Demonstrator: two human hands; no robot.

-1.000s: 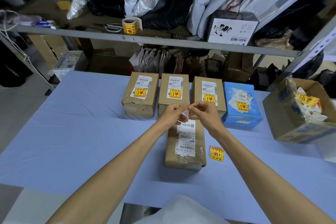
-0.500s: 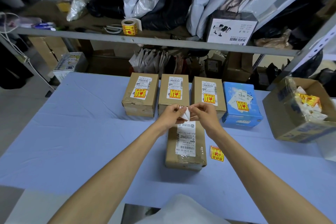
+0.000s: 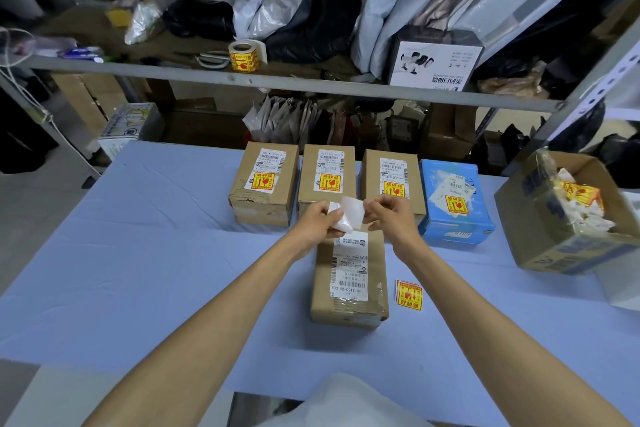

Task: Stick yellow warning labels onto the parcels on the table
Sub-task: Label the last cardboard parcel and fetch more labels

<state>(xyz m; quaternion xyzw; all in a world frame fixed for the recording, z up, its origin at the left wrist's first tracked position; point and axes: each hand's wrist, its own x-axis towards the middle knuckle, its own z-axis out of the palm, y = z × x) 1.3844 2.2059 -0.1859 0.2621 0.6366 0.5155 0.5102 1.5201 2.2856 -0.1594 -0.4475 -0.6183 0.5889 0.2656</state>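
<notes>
Peeling step, by my judgement: left hand (image 3: 318, 218) and right hand (image 3: 391, 215) each pinch the label (image 3: 353, 211), parting it from its backing. The bare parcel (image 3: 349, 274) lies on the surface (image 3: 156, 253) at their 6 o'clock; next, press the label onto it.

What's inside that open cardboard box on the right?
I see crumpled white paper and yellow warning labels in the open cardboard box; its near wall hides whatever lies deeper.
</notes>
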